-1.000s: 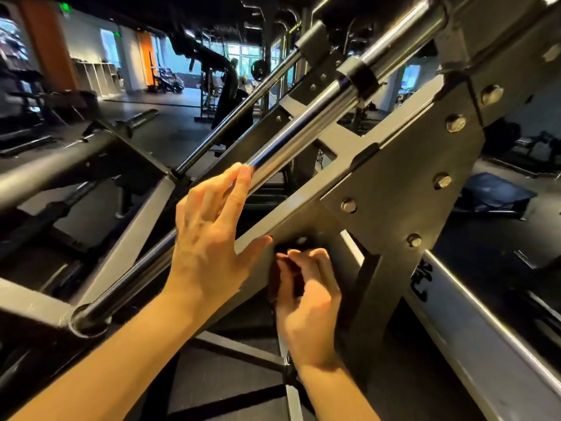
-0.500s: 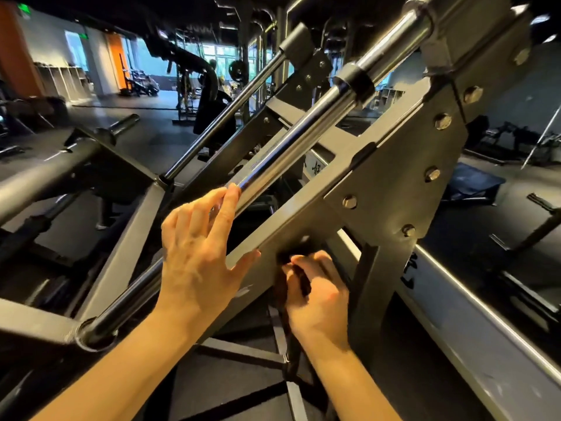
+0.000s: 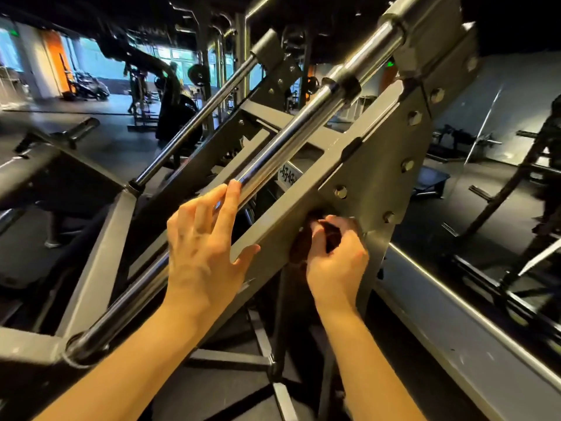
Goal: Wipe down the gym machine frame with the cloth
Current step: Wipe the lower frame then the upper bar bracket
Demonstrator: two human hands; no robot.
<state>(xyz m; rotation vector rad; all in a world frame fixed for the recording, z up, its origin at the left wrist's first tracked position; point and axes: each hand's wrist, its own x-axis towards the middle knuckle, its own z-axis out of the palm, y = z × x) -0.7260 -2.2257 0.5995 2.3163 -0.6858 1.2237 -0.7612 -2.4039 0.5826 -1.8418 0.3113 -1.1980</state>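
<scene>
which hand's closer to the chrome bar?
Left. The left hand rests on the chrome bar, fingers across it. The right hand is lower, at the grey beam's bottom edge, gripping the cloth.

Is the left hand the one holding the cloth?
No, the right hand grips the dark cloth against the grey frame, while the left hand rests open-fingered on the shiny bar.

Left hand (image 3: 203, 247) spread just above the frame beam (image 3: 282, 226), fingers straight, thumb touching the beam's face, right hand (image 3: 337, 259) under the beam, fingers curled round a cloth (image 3: 299, 244), both forearms bare, reaching upward
</scene>
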